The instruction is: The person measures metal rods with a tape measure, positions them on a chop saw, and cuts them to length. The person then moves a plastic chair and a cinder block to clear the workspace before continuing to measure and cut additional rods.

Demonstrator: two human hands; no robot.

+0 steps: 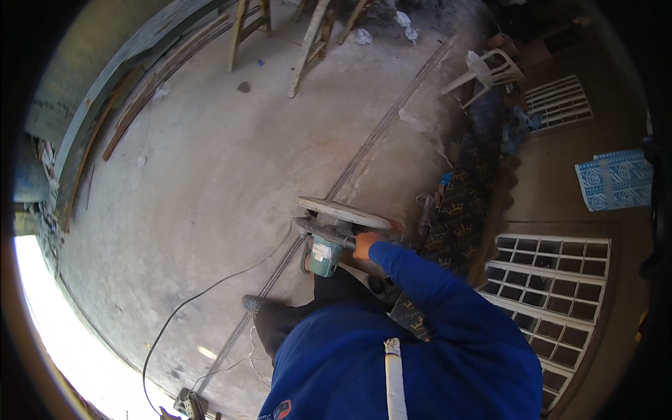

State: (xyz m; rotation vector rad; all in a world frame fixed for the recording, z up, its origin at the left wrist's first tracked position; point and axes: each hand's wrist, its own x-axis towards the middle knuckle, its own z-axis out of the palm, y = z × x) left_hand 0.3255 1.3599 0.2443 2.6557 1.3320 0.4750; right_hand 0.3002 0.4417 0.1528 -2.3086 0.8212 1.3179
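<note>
My right hand [364, 246], in a blue sleeve, is closed around the dark handle of a green power tool [325, 256]. The tool sits low in front of my legs. Just beyond it is a pale, dusty, narrow piece with a rounded outline [344, 211], tilted; I cannot tell whether it belongs to the tool. A dark loop-shaped part is on the tool's left side. No part of my left hand can be made out. A lit-end cigarette [395, 381] projects upward in front of my blue top.
A black cable [183, 302] curves across the concrete floor [210, 196] to a power strip [190, 404] at lower left. Wooden trestles [310, 49] stand at the far side. Long planks [150, 98] lie at left. A white plastic chair [485, 72] and grilled windows [553, 294] are at right.
</note>
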